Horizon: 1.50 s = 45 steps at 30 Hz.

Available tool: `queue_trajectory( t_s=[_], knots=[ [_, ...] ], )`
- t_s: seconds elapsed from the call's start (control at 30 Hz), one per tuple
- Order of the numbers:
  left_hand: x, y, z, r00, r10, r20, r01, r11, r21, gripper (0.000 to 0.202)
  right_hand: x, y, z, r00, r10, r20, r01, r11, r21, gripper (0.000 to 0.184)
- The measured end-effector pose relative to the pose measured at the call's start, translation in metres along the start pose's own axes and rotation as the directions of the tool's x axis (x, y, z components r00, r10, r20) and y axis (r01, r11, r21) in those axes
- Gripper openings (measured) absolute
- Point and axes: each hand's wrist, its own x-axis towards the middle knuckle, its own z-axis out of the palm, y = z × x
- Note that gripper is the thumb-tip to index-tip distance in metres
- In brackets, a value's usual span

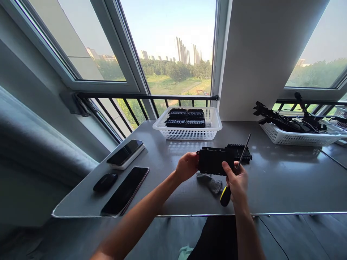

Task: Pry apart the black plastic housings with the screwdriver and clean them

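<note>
A flat black plastic panel is held up between both hands above the desk. My left hand pinches its left end. Across its right end lies the thumb of my right hand, which also grips a screwdriver with a black and yellow handle, its shaft slanting up past the panel. Behind the panel, a second black part with a toothed edge rests on the desk, partly covered from view. Below the panel sits a crumpled grey cloth.
A white basket with several black toothed parts stands by the window. At the right, another white basket holds black parts and cables. Two phones and a black mouse lie at the left of the grey desk.
</note>
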Motion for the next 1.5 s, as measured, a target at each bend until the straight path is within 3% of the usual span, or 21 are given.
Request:
queue_trajectory(
  t_s=[0.1,0.23,0.53,0.7,0.83,0.93,1.1,1.4,1.5],
  knots=[
    [0.000,-0.006,0.001,0.994,0.097,0.042,-0.102,0.987,0.124,0.018,0.000,0.003,0.001,0.999,-0.034,-0.025,0.032,0.997,-0.071,0.045],
    [0.006,-0.017,0.000,0.975,0.219,0.039,-0.221,0.933,0.283,0.033,0.003,0.003,-0.004,0.984,-0.175,-0.007,0.168,0.952,-0.255,0.043],
    [0.011,-0.012,-0.005,0.924,0.383,-0.021,-0.367,0.899,0.240,0.039,0.001,-0.024,-0.046,0.947,-0.282,0.154,0.312,0.696,-0.647,0.055],
    [0.010,-0.013,-0.009,0.937,0.348,-0.010,-0.340,0.920,0.194,0.047,0.000,-0.020,-0.037,0.888,-0.292,0.354,0.458,0.509,-0.729,0.053],
    [0.006,-0.011,-0.011,0.951,0.303,0.064,-0.309,0.937,0.164,0.043,0.003,-0.011,-0.028,0.865,-0.285,0.412,0.497,0.382,-0.779,0.053],
    [0.004,-0.009,-0.010,0.960,0.260,0.102,-0.273,0.952,0.142,0.032,0.004,-0.007,-0.026,0.869,-0.248,0.429,0.494,0.366,-0.789,0.054],
    [0.006,-0.014,-0.009,0.961,0.275,0.018,-0.274,0.948,0.160,0.035,0.005,-0.003,-0.025,0.877,-0.234,0.420,0.478,0.324,-0.817,0.054],
    [0.014,-0.021,-0.018,0.908,0.418,-0.041,-0.378,0.855,0.356,0.040,0.008,-0.002,-0.024,0.880,-0.235,0.412,0.469,0.298,-0.832,0.054],
    [0.014,-0.019,-0.017,0.904,0.425,-0.044,-0.384,0.853,0.353,0.041,0.007,-0.003,-0.026,0.880,-0.234,0.412,0.467,0.276,-0.840,0.055]
  ],
)
